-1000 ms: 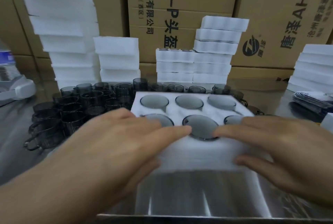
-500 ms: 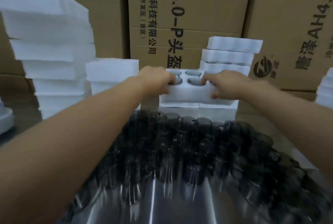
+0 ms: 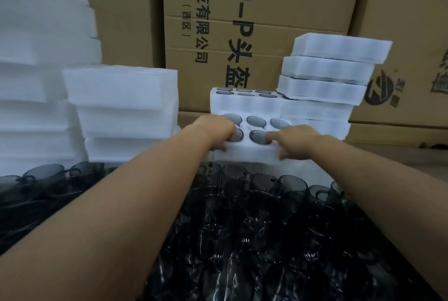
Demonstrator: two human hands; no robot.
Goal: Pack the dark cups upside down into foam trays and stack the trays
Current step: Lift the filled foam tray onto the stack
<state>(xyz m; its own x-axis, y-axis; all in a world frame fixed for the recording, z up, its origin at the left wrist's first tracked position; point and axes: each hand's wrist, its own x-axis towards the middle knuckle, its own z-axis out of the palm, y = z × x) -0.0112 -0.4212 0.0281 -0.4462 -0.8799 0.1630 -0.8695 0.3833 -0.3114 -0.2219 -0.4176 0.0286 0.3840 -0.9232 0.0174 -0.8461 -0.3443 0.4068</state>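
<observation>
Both arms reach far forward over a crowd of loose dark cups (image 3: 261,216). My left hand (image 3: 215,128) and my right hand (image 3: 291,138) grip the near edge of a white foam tray (image 3: 249,152), thumbs on its front wall and fingers on top. Several dark cups sit upside down in its holes, their round bases (image 3: 255,120) showing. The held tray is in front of a stack of filled trays (image 3: 244,104); whether it touches that stack is unclear.
A second, taller stack of filled trays (image 3: 334,68) rises at the right of it. Empty foam trays are piled at the left (image 3: 123,106) and far left (image 3: 41,58). Cardboard boxes (image 3: 266,9) wall off the back.
The filled tray went from the near table edge out over the loose cups to the stacks at the back; since half a second ago it sits slightly lower and closer in view.
</observation>
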